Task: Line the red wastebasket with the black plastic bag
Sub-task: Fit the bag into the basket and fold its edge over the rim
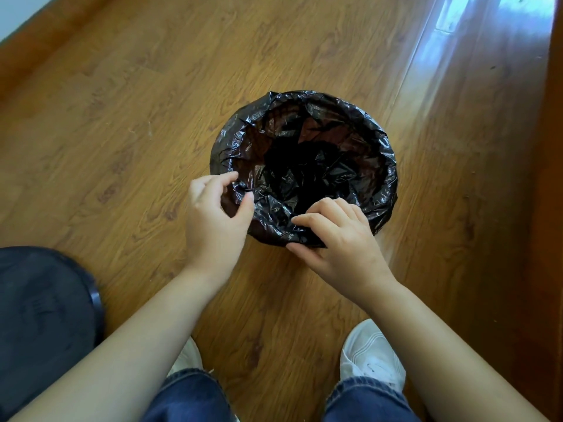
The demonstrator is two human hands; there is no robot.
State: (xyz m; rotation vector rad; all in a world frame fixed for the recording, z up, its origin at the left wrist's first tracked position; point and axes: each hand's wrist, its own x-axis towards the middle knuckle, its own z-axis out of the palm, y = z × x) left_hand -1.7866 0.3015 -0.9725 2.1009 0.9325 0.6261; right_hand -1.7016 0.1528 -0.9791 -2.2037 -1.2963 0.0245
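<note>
I see the black plastic bag already folded over the wastebasket at frame centre, right hand pinching the near cuff, left hand half-open and empty beside it; tugging too hard could tear film or pop the cuff off.

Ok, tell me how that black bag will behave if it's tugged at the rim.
The black bag looks thin and crinkled, so probably floppy and stretchy. Its glossy film may slip from the right hand. Folded over the rim, it could slide off.
</note>
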